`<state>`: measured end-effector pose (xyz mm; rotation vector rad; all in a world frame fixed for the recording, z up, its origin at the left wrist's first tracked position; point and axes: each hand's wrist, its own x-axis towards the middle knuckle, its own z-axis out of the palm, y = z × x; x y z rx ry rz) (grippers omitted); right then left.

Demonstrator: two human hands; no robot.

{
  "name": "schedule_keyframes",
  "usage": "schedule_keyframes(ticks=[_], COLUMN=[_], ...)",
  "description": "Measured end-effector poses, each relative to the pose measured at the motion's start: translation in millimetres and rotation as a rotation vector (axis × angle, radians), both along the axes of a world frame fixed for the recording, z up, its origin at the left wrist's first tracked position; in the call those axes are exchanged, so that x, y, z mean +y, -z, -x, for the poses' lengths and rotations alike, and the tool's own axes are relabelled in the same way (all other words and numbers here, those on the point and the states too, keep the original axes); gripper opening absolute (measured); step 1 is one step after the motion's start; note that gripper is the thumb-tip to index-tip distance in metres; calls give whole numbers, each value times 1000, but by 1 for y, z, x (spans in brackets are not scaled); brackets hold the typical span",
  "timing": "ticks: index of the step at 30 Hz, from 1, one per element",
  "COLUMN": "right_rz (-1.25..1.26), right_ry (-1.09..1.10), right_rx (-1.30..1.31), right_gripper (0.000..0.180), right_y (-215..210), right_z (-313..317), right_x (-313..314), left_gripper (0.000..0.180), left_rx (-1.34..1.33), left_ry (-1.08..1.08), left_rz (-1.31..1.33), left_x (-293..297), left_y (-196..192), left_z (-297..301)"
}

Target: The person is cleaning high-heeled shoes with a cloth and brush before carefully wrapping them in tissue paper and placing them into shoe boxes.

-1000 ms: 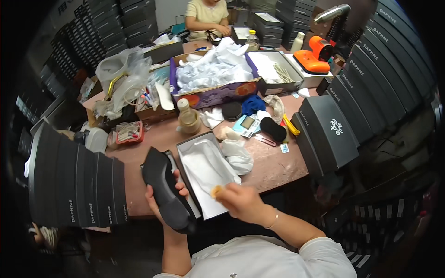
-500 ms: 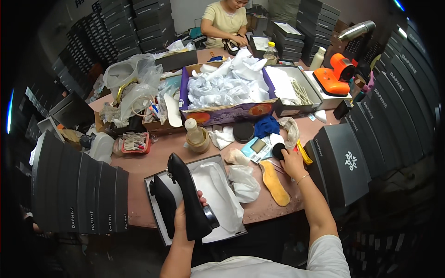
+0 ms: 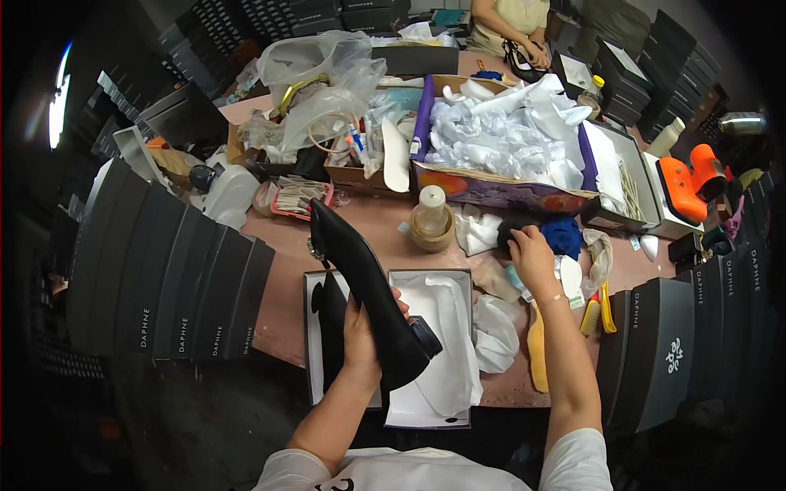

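My left hand [image 3: 360, 345] is wrapped round a black pointed-toe shoe [image 3: 364, 274] with a low block heel and a shiny ornament near the toe. The toe points up and away from me. Beneath it lies an open shoebox [image 3: 430, 421] lined with white paper. A second black shoe [image 3: 331, 319] is in the box's left side. My right hand [image 3: 534, 260] has its fingers closed at a black round dish [image 3: 509, 227]; the dark pad in them merges with the dish. Just left of the dish is a white cloth [image 3: 476, 231].
A glass jar [image 3: 432, 217] stands beyond the shoebox. Behind it is a purple-edged carton [image 3: 491, 184] of crumpled paper. Stacked shoeboxes [image 3: 164, 278] flank both sides. An orange device [image 3: 684, 192] sits at the right. A person [image 3: 512, 29] works across the table.
My right hand has moved left and away from me, carrying the dark pad to the black round dish. The view has swung left. My left hand still holds the shoe, now lifted off the box more.
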<state>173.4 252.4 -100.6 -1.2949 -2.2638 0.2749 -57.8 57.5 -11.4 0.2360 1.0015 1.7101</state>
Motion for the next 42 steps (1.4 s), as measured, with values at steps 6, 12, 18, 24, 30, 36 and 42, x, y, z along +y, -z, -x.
schedule_keyframes(ticks=[6, 12, 18, 24, 30, 36, 42], right_rz=[-38, -186, -182, -376, 400, 1294, 302], right_ry=[-465, -388, -379, -475, -238, -236, -323], right_rx=[396, 311, 343, 436, 677, 1424, 721], right_gripper=[34, 36, 38, 46, 38, 55, 55], right_y=[-133, -116, -105, -140, -59, -89, -119], right_z=[68, 69, 37, 94, 66, 83, 69], right_x=[-173, -253, -273, -272, -296, -277, -287], left_gripper=[37, 29, 34, 49, 37, 43, 55], left_rx=[177, -5, -283, -367, -608, 92, 289], left_ry=[-91, -28, 0, 45, 22, 23, 74], left_rz=[-106, -147, -333, -436, -375, -446, -135], left_x=[-26, -72, -74, -89, -89, -89, -108], left_y=[13, -7, -32, 5, -11, -24, -30], left_z=[4, 6, 18, 27, 31, 3, -4])
